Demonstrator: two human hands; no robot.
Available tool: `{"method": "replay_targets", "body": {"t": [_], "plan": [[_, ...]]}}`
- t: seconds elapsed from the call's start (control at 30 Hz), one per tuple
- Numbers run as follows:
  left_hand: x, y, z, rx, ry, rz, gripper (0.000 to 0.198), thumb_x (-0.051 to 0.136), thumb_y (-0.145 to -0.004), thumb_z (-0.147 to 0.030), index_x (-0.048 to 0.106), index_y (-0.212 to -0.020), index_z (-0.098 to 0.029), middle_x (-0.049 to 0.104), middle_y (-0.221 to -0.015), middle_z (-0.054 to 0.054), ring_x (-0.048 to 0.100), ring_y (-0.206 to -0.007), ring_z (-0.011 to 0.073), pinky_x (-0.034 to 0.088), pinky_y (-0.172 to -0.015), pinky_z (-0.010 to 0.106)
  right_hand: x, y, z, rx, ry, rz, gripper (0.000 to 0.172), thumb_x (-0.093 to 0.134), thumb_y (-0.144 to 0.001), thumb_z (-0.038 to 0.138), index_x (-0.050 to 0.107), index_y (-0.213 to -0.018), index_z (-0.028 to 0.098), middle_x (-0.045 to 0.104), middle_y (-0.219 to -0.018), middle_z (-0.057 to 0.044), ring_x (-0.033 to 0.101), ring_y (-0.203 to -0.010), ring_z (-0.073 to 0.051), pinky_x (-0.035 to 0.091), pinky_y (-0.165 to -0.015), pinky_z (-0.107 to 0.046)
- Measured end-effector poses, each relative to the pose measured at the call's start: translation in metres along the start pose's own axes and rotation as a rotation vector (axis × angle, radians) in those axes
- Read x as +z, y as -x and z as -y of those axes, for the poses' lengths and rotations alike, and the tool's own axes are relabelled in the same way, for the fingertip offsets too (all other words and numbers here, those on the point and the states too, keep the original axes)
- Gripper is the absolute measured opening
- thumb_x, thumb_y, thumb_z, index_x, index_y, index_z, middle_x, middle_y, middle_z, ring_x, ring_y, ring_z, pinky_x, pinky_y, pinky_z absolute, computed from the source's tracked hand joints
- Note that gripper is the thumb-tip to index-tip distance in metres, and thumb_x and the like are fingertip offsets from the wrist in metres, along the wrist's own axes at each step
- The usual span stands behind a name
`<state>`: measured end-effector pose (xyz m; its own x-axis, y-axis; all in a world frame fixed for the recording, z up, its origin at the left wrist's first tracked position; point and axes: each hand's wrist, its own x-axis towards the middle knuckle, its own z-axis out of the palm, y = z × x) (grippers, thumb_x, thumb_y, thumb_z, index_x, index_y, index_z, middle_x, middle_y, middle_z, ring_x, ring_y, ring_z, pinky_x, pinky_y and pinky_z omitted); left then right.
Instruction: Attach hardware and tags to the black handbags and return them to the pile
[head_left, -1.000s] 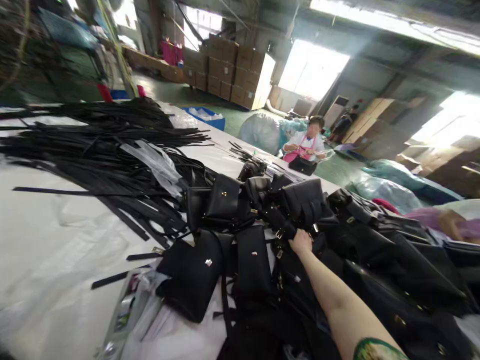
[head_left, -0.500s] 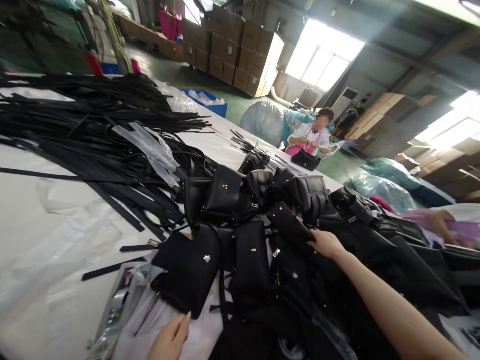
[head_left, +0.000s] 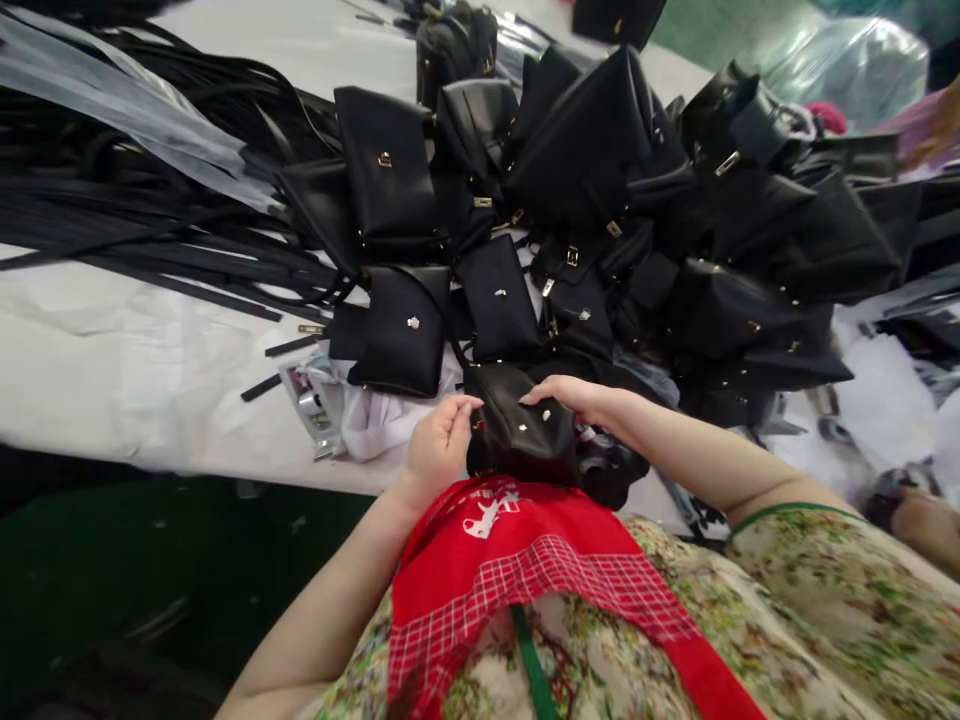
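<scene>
Black bag (head_left: 536, 455) shows studs (head_left: 523, 428) upward, long axis unclear.

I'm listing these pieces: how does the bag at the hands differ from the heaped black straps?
The bag is broad and compact; the straps are long and narrow. The right hand touches the bag; neither hand touches the straps. The bag lies nearer the wearer than the straps. Both are black.

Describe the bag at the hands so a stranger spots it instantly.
Find the white table, then the red apron at its near edge. Just beyond the apron is a black bag. Unlike its neighbours, it has the left hand and right hand at it.
</scene>
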<state>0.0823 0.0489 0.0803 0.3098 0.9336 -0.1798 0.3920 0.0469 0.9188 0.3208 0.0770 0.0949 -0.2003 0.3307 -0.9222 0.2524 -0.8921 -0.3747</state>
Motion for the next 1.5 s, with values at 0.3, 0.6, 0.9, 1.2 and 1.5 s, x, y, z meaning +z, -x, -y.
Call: {"method": "replay_targets", "body": {"t": [0.3, 0.6, 0.9, 1.2, 1.5], "plan": [[0.009, 0.030, -0.012, 0.129, -0.151, 0.311, 0.018, 0.069, -0.080, -0.028, 0.069, -0.096, -0.019, 0.059, -0.069, -0.002, 0.052, -0.060, 0.0109, 0.044, -0.059, 0.024, 0.047, -0.019, -0.036, -0.236, 0.141, 0.036, 0.035, 0.063, -0.075, 0.041, 0.054, -0.053, 0.016, 0.049, -0.036, 0.003, 0.036, -0.028, -0.007, 0.023, -0.030, -0.020], [0.029, 0.029, -0.027, 0.081, -0.128, 0.278, 0.006, 0.072, -0.078, -0.024, 0.072, -0.078, -0.018, 0.066, -0.070, -0.001, 0.054, -0.059, 0.0103, 0.044, -0.059, 0.024, 0.042, -0.005, -0.039, -0.315, 0.255, -0.005, 0.035, 0.059, -0.078, 0.041, 0.058, -0.055, 0.015, 0.049, -0.039, 0.002, 0.039, -0.033, -0.007, 0.025, -0.033, -0.021], [0.040, 0.035, -0.026, 0.123, -0.027, 0.195, 0.004, 0.072, -0.078, -0.021, 0.074, -0.081, -0.020, 0.072, -0.076, 0.001, 0.065, -0.071, 0.0142, 0.052, -0.070, 0.027, 0.041, 0.008, -0.041, -0.323, 0.231, -0.027, 0.035, 0.059, -0.078, 0.042, 0.053, -0.055, 0.016, 0.048, -0.039, 0.003, 0.037, -0.033, -0.007, 0.024, -0.034, -0.021], [0.039, 0.034, -0.029, 0.178, -0.007, 0.275, 0.007, 0.069, -0.079, -0.014, 0.070, -0.073, -0.018, 0.070, -0.075, 0.001, 0.064, -0.073, 0.0138, 0.050, -0.073, 0.027, 0.041, 0.005, -0.050, -0.375, 0.213, -0.022, 0.033, 0.062, -0.075, 0.041, 0.053, -0.055, 0.016, 0.049, -0.042, 0.003, 0.039, -0.035, -0.007, 0.026, -0.035, -0.020], [0.037, 0.038, -0.022, 0.257, -0.002, 0.226, 0.009, 0.070, -0.081, -0.020, 0.072, -0.089, -0.021, 0.071, -0.080, 0.001, 0.065, -0.075, 0.0139, 0.052, -0.075, 0.028, 0.043, 0.008, -0.051, -0.418, 0.223, 0.039, 0.035, 0.056, -0.079, 0.044, 0.062, -0.062, 0.014, 0.051, -0.047, 0.003, 0.039, -0.039, -0.007, 0.028, -0.038, -0.020]]}}
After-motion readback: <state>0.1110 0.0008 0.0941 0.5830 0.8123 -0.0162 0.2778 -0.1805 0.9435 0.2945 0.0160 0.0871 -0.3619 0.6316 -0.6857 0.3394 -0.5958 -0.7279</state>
